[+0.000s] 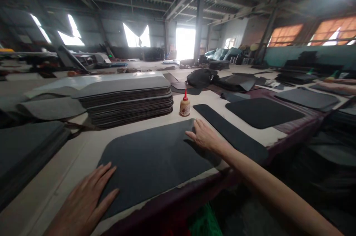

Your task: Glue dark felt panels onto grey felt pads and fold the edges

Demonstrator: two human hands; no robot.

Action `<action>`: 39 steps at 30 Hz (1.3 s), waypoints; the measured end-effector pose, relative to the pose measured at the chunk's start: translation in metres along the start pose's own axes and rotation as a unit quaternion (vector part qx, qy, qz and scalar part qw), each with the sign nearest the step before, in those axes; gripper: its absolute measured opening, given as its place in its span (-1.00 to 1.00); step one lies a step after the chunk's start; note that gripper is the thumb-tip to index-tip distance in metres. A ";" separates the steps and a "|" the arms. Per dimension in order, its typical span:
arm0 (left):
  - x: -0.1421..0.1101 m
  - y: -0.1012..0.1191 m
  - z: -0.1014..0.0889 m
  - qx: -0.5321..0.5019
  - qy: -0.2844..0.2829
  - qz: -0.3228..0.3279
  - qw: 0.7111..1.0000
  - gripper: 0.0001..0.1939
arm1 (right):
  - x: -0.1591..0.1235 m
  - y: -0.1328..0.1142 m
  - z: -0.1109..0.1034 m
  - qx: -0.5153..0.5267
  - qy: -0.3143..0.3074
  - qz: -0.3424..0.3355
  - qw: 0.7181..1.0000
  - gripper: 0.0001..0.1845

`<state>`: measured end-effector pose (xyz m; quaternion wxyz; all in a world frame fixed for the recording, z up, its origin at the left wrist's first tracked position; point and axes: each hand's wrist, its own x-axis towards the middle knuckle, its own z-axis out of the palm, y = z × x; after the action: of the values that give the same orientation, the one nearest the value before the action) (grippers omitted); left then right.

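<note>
A dark grey sheet with rounded corners (150, 162) lies flat on the table in front of me. On its left edge rests my left hand (89, 191), fingers stretched out and holding nothing. Near the sheet's far right corner is my right hand (204, 134), its fingers partly spread, the fingertips at the sheet's edge. Just beyond that hand stands a glue bottle (185, 106) with a red pointed cap. To the right of the sheet lies a long narrow dark strip (228, 128).
A tall stack of grey sheets (130, 100) stands behind the sheet at left, and another dark pile (27, 154) is at the left edge. Another dark rounded panel (264, 112) lies to the right. At the far right, another person's hand (339, 86) shows over more panels.
</note>
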<state>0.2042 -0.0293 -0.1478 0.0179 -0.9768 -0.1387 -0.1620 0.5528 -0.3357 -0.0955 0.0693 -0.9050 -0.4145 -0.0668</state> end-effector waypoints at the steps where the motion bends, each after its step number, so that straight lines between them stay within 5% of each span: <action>1: 0.000 0.000 0.000 0.001 0.002 -0.003 1.000 -0.37 | 0.007 -0.003 0.002 0.014 -0.009 -0.011 1.000 -0.12; 10: -0.001 0.000 -0.002 0.000 0.005 0.008 1.000 -0.39 | 0.035 -0.016 0.010 0.049 -0.005 0.033 0.998 -0.13; 18: 0.007 0.021 -0.024 -0.008 -0.039 -0.008 0.999 -0.35 | 0.032 0.013 0.014 0.032 -0.024 0.092 0.995 -0.05; 22: 0.008 0.030 -0.030 -0.006 -0.057 -0.022 0.998 -0.35 | -0.003 0.018 -0.001 0.003 0.029 0.046 0.999 -0.18; 26: 0.002 0.035 -0.037 -0.009 -0.040 -0.012 0.999 -0.40 | -0.064 0.017 -0.010 0.058 -0.088 -0.127 0.986 -0.15; 29: -0.008 0.039 -0.050 -0.050 -0.099 0.068 0.992 -0.36 | -0.107 0.024 -0.006 0.061 -0.146 -0.164 0.974 0.08; 32: -0.021 0.045 -0.067 -0.101 -0.155 0.127 0.975 -0.08 | -0.133 0.033 0.001 0.044 -0.126 -0.180 0.975 0.19; 36: -0.040 0.053 -0.081 -0.098 -0.183 0.120 0.971 -0.21 | -0.152 0.039 0.004 0.053 -0.084 -0.208 0.973 0.11; 39: -0.054 0.053 -0.081 -0.089 -0.181 0.110 0.973 -0.12 | -0.159 0.041 0.001 0.071 -0.079 -0.224 0.969 -0.15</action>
<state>0.1445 -0.1010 -0.0879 -0.0773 -0.9968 -0.0161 0.0089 0.4808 -0.4803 -0.1273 0.0837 -0.7844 -0.6142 0.0206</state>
